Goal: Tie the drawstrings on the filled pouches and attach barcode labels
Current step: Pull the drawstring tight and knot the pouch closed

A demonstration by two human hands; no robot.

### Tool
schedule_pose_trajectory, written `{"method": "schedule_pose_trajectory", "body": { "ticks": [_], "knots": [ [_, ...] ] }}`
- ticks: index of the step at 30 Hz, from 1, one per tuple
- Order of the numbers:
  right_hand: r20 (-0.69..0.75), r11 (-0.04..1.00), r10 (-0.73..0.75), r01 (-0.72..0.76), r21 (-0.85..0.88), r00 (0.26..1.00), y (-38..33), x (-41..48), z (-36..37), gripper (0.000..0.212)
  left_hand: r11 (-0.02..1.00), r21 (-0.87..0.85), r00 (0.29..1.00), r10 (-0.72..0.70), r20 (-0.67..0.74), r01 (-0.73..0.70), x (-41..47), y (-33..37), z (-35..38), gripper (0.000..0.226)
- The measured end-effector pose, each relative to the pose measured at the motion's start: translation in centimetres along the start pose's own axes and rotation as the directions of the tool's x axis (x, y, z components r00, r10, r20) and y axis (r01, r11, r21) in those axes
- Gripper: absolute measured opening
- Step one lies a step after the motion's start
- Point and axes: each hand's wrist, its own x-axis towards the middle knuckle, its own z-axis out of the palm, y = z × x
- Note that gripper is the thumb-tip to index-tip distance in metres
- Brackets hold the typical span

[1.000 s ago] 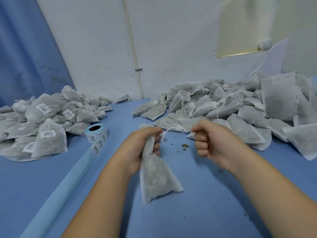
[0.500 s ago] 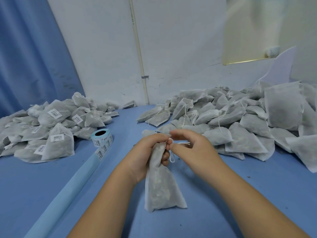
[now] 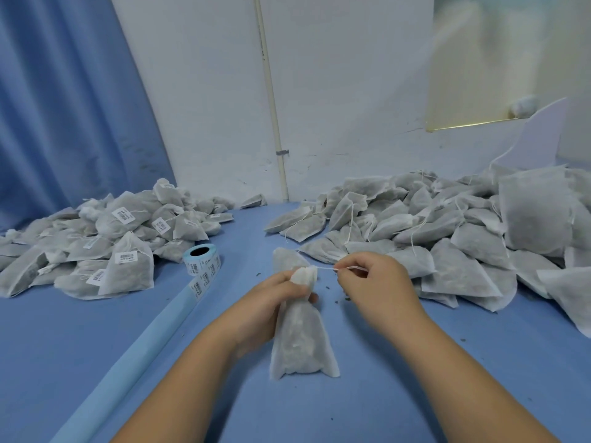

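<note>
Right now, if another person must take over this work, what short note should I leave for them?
The left hand grips the gathered neck of the pouch, which stands on the blue table. The right hand pinches the drawstring, stretched taut to the right.
The label roll lies to the left, beside the labelled pile. The unlabelled pile is on the right.
Done: neck drawn closed; no knot is visible, no label on this pouch.
Left: tie the knot, stick a barcode label, then work through the unlabelled pile.
</note>
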Motion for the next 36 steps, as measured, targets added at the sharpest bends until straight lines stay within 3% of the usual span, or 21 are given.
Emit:
{"method": "schedule_pose_trajectory", "body": {
  "ticks": [8, 12, 17, 20, 23, 29, 36],
  "knots": [
    [-0.183, 0.986, -0.01, 0.04, 0.161, 0.983, -0.3, 0.4, -0.8, 0.026, 0.973, 0.23, 0.991, -0.065, 0.118, 0.036, -1.1, -0.7, 0.6, 0.043],
    [-0.217, 0.991, -0.009, 0.036, 0.125, 0.976, 0.0, 0.6, -1.3, 0.026, 0.956, 0.293, 0.986, -0.066, 0.151, 0.019, -1.6, -0.5, 0.8, 0.011],
    [-0.205, 0.992, -0.085, 0.102, 0.076, 0.975, -0.5, 0.1, -0.8, 0.029, 0.897, 0.442, 0.991, 0.067, -0.119, -0.008, -1.3, -0.8, 1.5, 0.016],
    [-0.163, 0.983, -0.177, 0.184, 0.028, 0.971, -1.1, -0.5, 0.1, 0.029, 0.866, 0.501, 0.928, 0.201, -0.313, -0.018, -0.8, -1.2, 1.9, 0.02],
    [-0.062, 0.962, -0.268, 0.264, -0.07, 0.961, -1.6, -1.2, 1.0, 0.027, 0.853, 0.521, 0.875, 0.255, -0.411, -0.004, -0.4, -1.3, 2.0, 0.022],
    [0.138, 0.925, -0.315, 0.337, -0.177, 0.939, -1.5, -2.0, 2.5, 0.017, 0.894, 0.448, 0.825, 0.255, -0.504, -0.002, 0.3, -1.5, 1.8, 0.025],
    [0.182, 0.917, -0.309, 0.343, -0.204, 0.934, -1.4, -2.1, 2.6, 0.02, 0.985, 0.166, 0.871, 0.119, -0.476, -0.044, 0.6, -1.5, 1.7, 0.023]
  ]
}}
